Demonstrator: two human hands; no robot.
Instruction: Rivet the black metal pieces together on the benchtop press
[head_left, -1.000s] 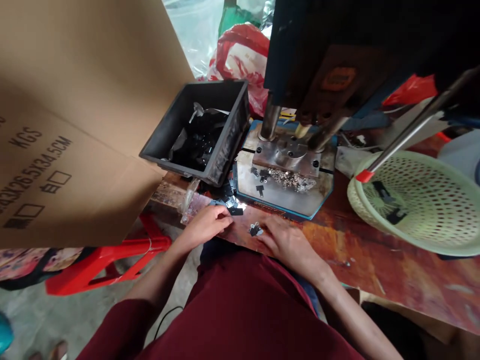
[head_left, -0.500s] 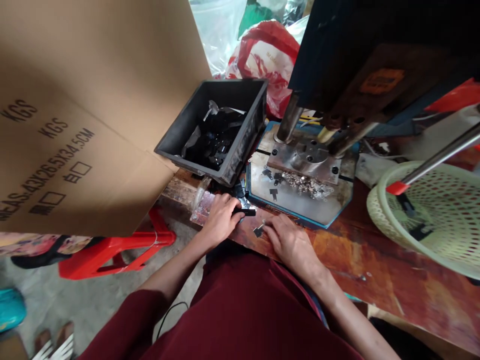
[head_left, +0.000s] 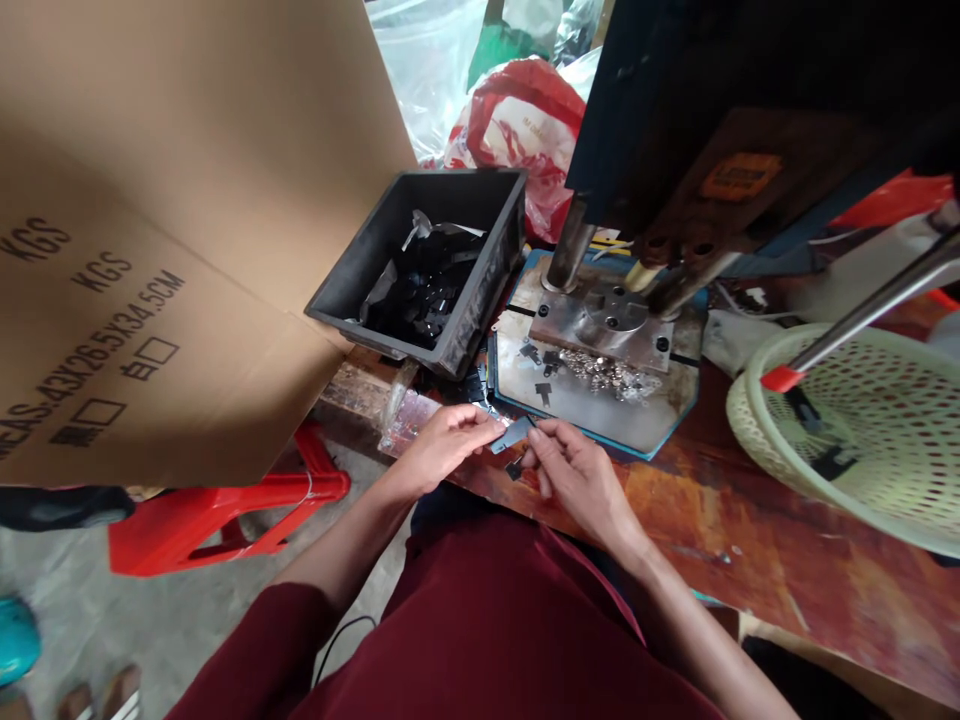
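Over the near edge of the worktop point(head_left: 750, 560), the left hand point(head_left: 442, 450) pinches a small flat dark piece point(head_left: 513, 435) between thumb and fingers point(head_left: 480, 425). The right hand point(head_left: 577, 480), fingers curled together, meets the piece's right end, just near of the press plate point(head_left: 600, 405). A black bin point(head_left: 427, 265) sits far left.

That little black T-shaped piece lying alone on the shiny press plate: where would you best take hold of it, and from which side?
Probably by its stem. The T-shaped piece lies flat on the metal plate, crossbar towards the press block, stem pointing at the person. Coming from the near edge, where the right hand is, fingers can pinch the stem from above; the silvery scrap pile crowds the far right.
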